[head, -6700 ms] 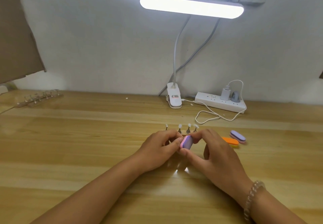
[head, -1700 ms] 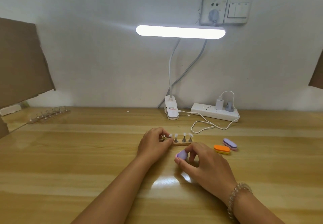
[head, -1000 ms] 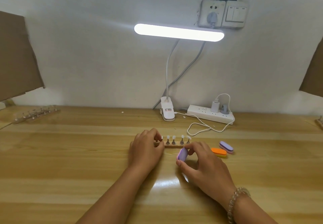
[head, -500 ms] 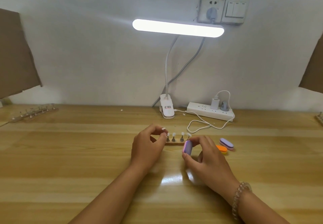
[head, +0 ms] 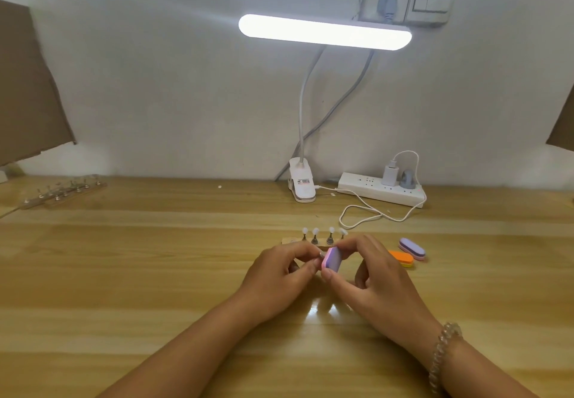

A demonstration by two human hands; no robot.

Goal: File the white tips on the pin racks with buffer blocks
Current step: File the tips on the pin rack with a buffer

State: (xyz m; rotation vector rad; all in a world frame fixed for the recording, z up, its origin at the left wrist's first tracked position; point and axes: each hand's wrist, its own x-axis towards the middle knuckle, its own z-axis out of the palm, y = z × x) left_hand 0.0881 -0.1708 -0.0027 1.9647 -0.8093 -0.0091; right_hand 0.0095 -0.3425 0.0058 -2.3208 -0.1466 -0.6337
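A small wooden pin rack lies on the table with several white tips standing on metal pins. Just in front of it, my right hand pinches a purple-and-pink buffer block between thumb and fingers. My left hand pinches a pin, its tip pressed against the block's left face; the tip itself is mostly hidden by my fingers.
An orange buffer block and a purple one lie to the right. A clip lamp, a power strip and a looped white cable sit at the back. Another pin rack lies far left.
My left hand lifted a pin off the rack and brought it toward me. My right hand raised the buffer block to meet it; the two now touch.
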